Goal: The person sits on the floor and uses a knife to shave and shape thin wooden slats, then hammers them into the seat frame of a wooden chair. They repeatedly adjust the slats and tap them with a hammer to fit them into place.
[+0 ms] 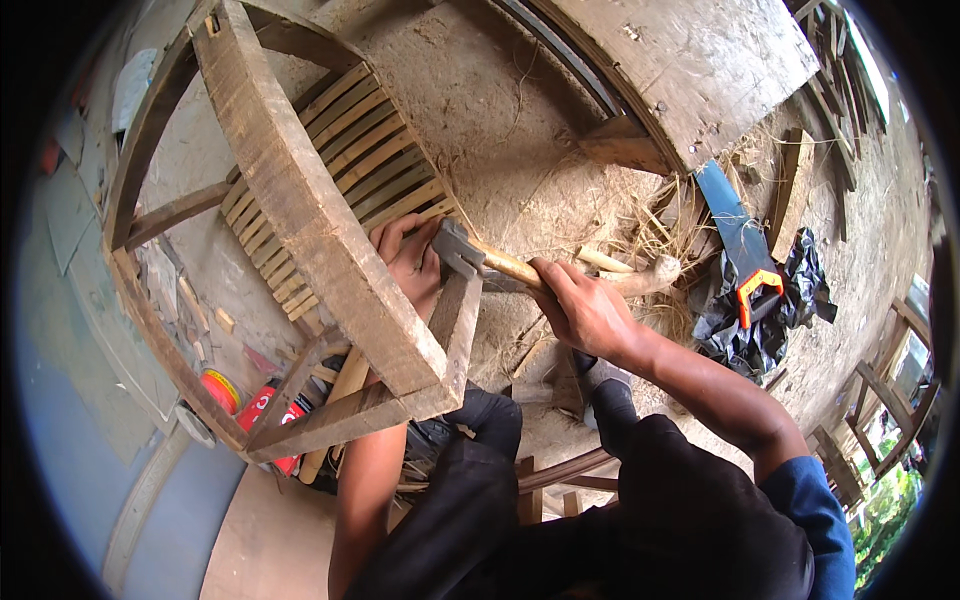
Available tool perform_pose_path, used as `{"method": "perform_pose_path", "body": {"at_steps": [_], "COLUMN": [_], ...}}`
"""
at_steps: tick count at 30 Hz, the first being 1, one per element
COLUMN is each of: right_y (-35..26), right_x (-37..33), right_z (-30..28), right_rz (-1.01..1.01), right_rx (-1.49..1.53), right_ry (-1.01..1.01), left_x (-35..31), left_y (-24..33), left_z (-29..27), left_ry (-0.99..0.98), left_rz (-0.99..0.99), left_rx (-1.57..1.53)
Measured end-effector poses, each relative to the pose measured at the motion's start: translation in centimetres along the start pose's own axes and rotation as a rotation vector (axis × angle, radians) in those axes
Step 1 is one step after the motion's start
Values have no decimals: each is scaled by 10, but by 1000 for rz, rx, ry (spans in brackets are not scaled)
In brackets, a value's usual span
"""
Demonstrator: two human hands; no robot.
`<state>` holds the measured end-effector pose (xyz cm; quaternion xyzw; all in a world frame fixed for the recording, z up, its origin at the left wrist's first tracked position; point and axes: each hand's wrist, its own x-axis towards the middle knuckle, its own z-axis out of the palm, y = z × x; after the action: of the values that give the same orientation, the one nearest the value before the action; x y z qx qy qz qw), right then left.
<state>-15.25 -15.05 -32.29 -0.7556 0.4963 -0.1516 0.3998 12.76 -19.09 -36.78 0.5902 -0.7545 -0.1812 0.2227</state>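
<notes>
My right hand (585, 312) is closed round the wooden handle of a hammer (516, 268). The dark metal head rests at, or just above, the end of a short upright piece of a wooden chair-like frame (300, 195). My left hand (408, 268), reaching up behind the frame's thick front beam, has curled fingers beside the hammer head. What those fingers grip is partly hidden. Inside the frame, close to the left fingertips, runs a panel of narrow wooden slats (365, 150). The frame lies tilted in front of my knees.
At right a handsaw (735, 225) with an orange handle lies by crumpled black plastic (745, 350), wood offcuts and straw-like fibres. A worn wooden board (690, 60) stands at the upper right. A red container (275, 415) and a red-and-yellow roll (220, 390) sit at lower left.
</notes>
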Motion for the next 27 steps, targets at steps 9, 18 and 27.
{"method": "perform_pose_path", "body": {"at_steps": [9,18,27], "right_y": [-13,-18,-10], "right_x": [-1,-1,-1], "right_z": [2,-6,1], "right_rz": [33,58,22], "right_rx": [2,-14,24], "right_ry": [-9,-58,20], "left_x": [-1,1,0], "left_y": [4,6,3], "left_z": [-1,-4,-1], "left_ry": [9,5,31], "left_rz": [-42,13,19], "left_rx": [-48,-53,-21]}}
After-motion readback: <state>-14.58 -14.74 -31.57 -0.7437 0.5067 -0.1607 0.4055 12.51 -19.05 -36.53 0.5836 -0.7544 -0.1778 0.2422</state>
